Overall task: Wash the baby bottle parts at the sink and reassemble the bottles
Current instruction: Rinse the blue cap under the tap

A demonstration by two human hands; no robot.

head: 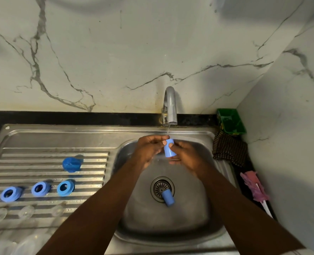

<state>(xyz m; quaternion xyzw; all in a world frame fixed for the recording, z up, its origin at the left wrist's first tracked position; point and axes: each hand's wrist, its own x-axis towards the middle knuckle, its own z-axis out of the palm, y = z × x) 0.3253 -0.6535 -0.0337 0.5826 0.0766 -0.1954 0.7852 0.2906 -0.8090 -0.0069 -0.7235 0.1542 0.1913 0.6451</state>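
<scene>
Forearms are stretching in over the near rim of the sink (170, 242) — and up under the tap (170, 107) the left hand (148, 150) and right hand (186, 159) are pinching a blue cap (169, 149) between curled fingers, one from each side. It's standing nearly upright, top end right beneath the thin stream. A second cap (168, 198) is lying on the drain, straight back toward the person from both hands, its long axis angling down-right — likely the next pick-up, either hand about as near. Three blue rings (40, 188) are waiting on the drainboard (51, 157).
</scene>
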